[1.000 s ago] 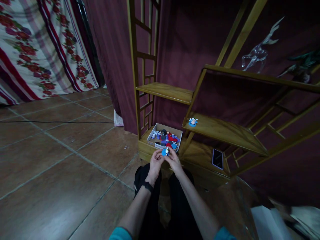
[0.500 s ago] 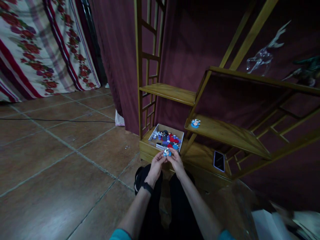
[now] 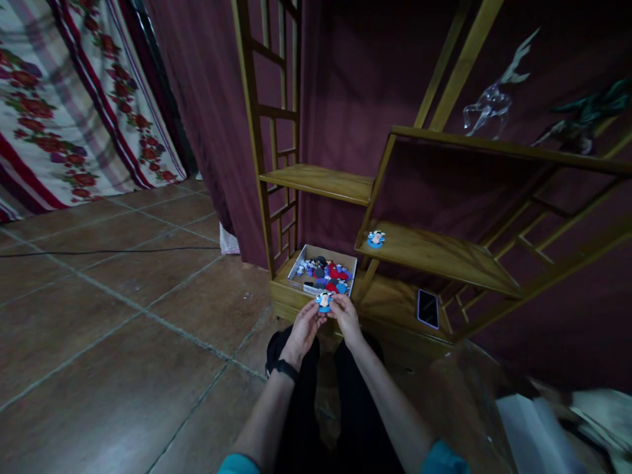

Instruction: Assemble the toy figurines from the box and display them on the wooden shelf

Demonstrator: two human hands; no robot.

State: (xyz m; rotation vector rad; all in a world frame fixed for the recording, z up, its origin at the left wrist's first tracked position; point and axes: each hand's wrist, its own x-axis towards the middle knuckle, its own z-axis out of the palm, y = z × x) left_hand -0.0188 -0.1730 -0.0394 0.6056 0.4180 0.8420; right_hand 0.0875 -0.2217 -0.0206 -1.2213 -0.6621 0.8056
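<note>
A small figurine [image 3: 324, 302], white and blue on a round blue base, is pinched between my two hands in front of the shelf unit. My left hand [image 3: 305, 327] grips its left side, with a dark band on the wrist. From the right, my right hand [image 3: 346, 318] closes its fingertips on the other side. Just beyond the hands, an open cardboard box [image 3: 295, 277] holds several small figures in red, purple, grey and blue. A similar blue-based figurine [image 3: 376, 239] stands upright at the left end of the middle shelf [image 3: 439, 258].
A phone or tablet [image 3: 427, 309] lies on the lower shelf, right of the box. Clear glass deer [image 3: 491, 105] and a dark green ornament [image 3: 582, 118] stand on the upper right shelf. A black cable [image 3: 108, 251] crosses the tiled floor. A pale box [image 3: 533, 434] sits at lower right.
The figurine in my hands has turned upright, so its blue base now shows below. My view has shifted slightly to the right; the shelf's figurine stays in place.
</note>
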